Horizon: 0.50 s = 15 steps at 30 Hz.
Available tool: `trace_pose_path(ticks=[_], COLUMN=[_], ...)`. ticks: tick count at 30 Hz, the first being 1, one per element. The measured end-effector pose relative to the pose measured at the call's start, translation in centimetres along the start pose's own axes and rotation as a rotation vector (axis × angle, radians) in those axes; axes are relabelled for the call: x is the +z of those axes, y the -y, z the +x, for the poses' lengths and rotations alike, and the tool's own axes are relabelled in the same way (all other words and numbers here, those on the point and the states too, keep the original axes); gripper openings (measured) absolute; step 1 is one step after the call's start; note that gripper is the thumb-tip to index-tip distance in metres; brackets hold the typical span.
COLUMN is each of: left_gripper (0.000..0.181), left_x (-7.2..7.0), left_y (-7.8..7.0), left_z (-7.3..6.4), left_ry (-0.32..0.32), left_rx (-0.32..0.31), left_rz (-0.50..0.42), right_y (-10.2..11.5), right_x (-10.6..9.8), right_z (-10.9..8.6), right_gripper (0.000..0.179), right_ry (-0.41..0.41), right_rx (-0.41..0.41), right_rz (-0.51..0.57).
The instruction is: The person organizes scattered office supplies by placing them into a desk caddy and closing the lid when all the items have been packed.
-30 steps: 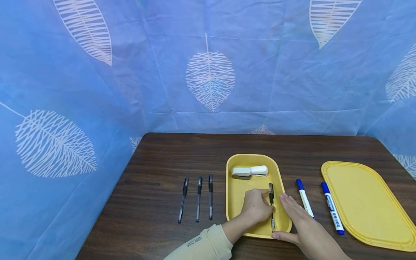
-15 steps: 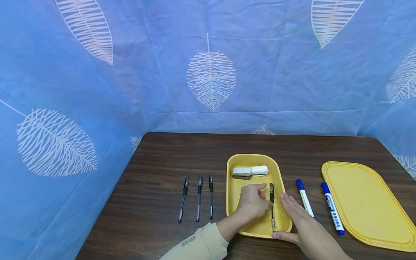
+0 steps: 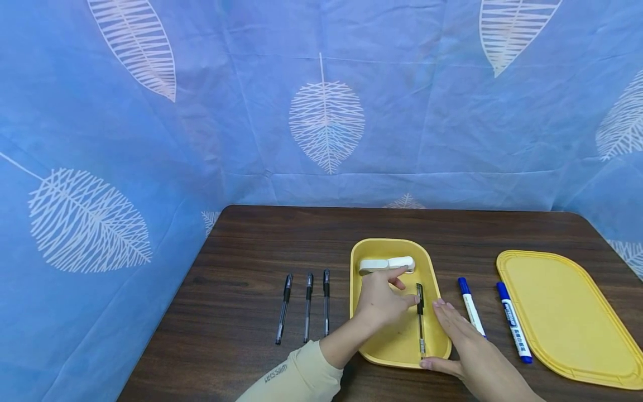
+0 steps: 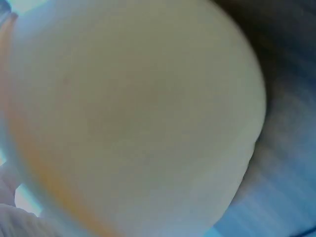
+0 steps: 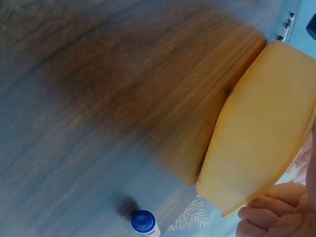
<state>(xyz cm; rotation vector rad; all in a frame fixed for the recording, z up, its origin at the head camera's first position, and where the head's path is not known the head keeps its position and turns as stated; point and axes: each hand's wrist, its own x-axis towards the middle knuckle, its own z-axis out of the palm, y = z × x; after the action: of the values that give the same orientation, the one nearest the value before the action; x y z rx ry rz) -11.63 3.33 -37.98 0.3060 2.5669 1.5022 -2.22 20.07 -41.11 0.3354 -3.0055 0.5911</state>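
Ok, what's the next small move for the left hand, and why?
Probably lift the left hand out of the yellow tray and reach for the nearest of the three pens on the dark table: the pen inside lies flat along the tray's right side, and the hand isn't gripping it.

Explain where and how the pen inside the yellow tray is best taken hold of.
Probably by the clear middle of the pen, coming straight down from above and pinching across its width. It is slim and lies lengthwise near the right wall of the yellow tray, so coming in sideways looks more awkward.
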Motion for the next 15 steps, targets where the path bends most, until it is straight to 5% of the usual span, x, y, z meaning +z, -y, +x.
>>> trace_pose_path(ticks=[15], left_gripper=[0.061], left_x=[-4.0], left_y=[-0.9], left_z=[-0.4], left_ry=[-0.032], left_rx=[0.083], left_rz=[-0.06], right_y=[0.1], right_x=[0.0], right_z=[0.0], right_gripper=[0.099], right_ry=[0.038], right_rx=[0.025], right_rz=[0.009])
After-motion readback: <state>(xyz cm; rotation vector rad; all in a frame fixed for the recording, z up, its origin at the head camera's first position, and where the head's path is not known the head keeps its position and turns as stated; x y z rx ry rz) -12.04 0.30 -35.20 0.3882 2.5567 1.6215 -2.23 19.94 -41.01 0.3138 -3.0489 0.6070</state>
